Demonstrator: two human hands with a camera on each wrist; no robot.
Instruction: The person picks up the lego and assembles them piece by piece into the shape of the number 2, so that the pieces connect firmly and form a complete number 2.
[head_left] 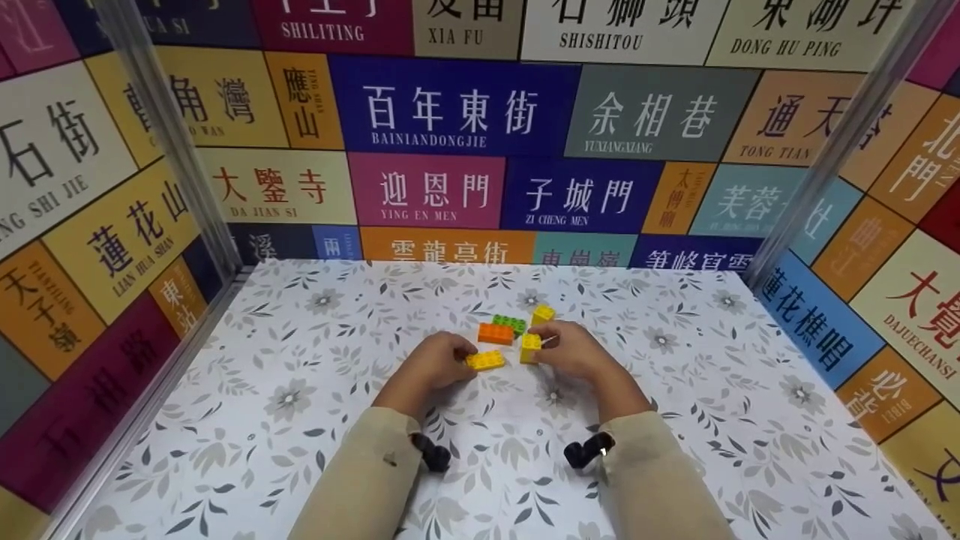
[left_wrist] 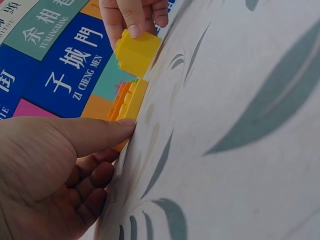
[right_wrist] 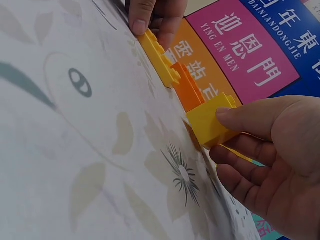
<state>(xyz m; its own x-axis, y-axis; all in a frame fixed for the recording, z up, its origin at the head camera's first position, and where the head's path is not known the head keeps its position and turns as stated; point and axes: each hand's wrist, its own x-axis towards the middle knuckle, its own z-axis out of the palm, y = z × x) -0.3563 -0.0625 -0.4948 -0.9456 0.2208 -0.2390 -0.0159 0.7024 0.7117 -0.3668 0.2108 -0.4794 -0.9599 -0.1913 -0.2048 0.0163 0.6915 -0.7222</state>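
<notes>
My left hand pinches the end of a flat yellow toy building brick lying on the table. Thumb and fingers meet at that end in the left wrist view, where the brick's studs face the back wall. To the right, my right hand holds a taller yellow brick between thumb and fingers. It stands on or just above the table; I cannot tell which. An orange brick lies behind the flat one, a green brick touching or just behind it. Another yellow brick stands behind my right hand.
A white cloth with grey flowers and leaves covers the table. Printed panels with place names rise at the back and both sides. Clear corner posts stand left and right. Dark straps sit at the wrists.
</notes>
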